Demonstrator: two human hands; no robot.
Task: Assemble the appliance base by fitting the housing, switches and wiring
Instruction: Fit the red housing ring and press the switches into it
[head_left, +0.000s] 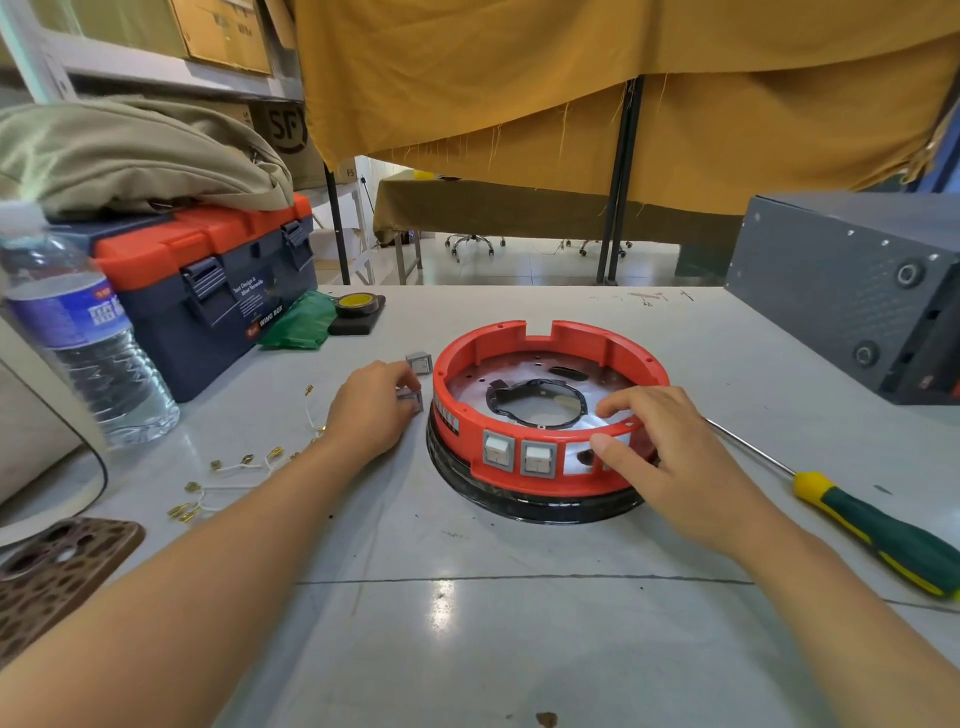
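A round red housing on a black base ring sits mid-table. Two grey-framed white switches are seated in its front wall, with empty cut-outs to their right. My right hand grips the front rim there, fingers inside and thumb on the outer wall. My left hand pinches a loose grey switch on the table just left of the housing. Another loose switch lies behind it. White wires with brass terminals lie to the left.
A green-and-yellow screwdriver lies at the right. A grey metal box stands back right. A blue-and-orange toolbox, water bottle, tape roll, green bag and phone crowd the left.
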